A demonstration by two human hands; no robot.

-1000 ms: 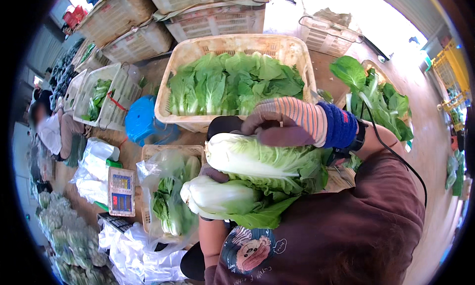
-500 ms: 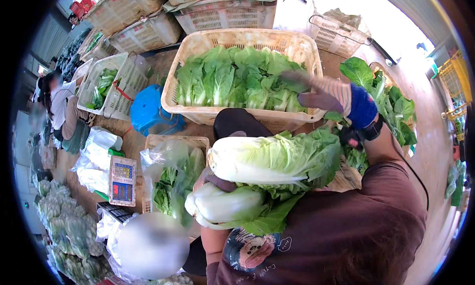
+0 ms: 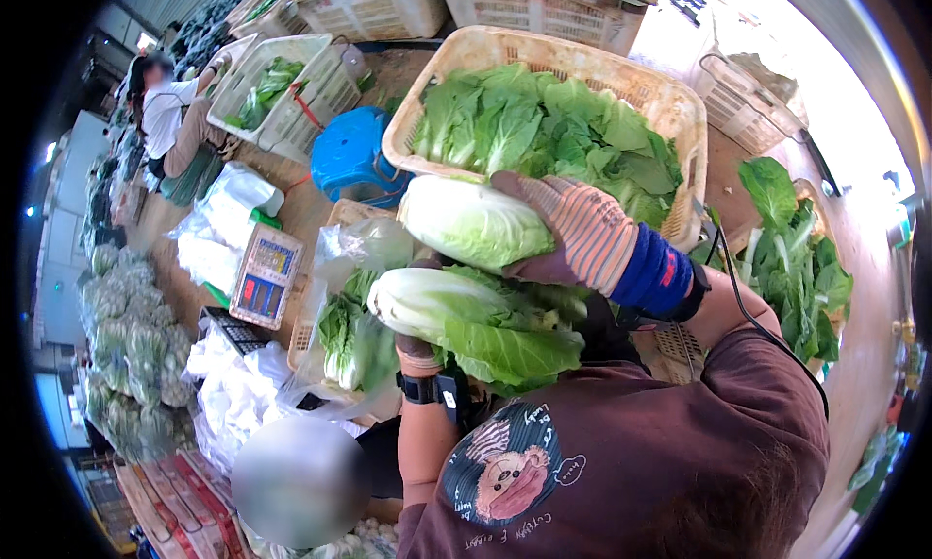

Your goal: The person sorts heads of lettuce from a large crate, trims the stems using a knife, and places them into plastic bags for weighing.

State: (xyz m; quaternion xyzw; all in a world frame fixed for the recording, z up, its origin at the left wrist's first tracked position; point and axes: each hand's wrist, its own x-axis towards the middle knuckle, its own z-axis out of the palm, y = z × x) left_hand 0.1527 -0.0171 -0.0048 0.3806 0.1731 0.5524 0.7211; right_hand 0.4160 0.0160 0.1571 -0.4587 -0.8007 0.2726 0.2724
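My right hand [image 3: 582, 234], in a striped glove with a blue cuff, grips a pale green cabbage head [image 3: 471, 219] from above, in front of my chest. Just below it my left hand [image 3: 417, 350], gloved and mostly hidden under leaves, holds a second cabbage [image 3: 456, 316] with a white stem and broad green outer leaves. The two cabbages lie one above the other and touch. Behind them stands a large tan basket [image 3: 680, 102] filled with leafy greens.
A smaller basket lined with a clear bag [image 3: 359, 258] holds more greens at my left. A blue stool [image 3: 354, 151], a weighing scale [image 3: 264, 277], white bags [image 3: 233, 394] and bagged greens [image 3: 126, 355] lie left. Another person [image 3: 170, 112] works far left. Loose greens [image 3: 796, 258] lie right.
My right hand reached to the big basket, came back, and now grips the upper cabbage from above. The view shifted, so the basket sits farther right.
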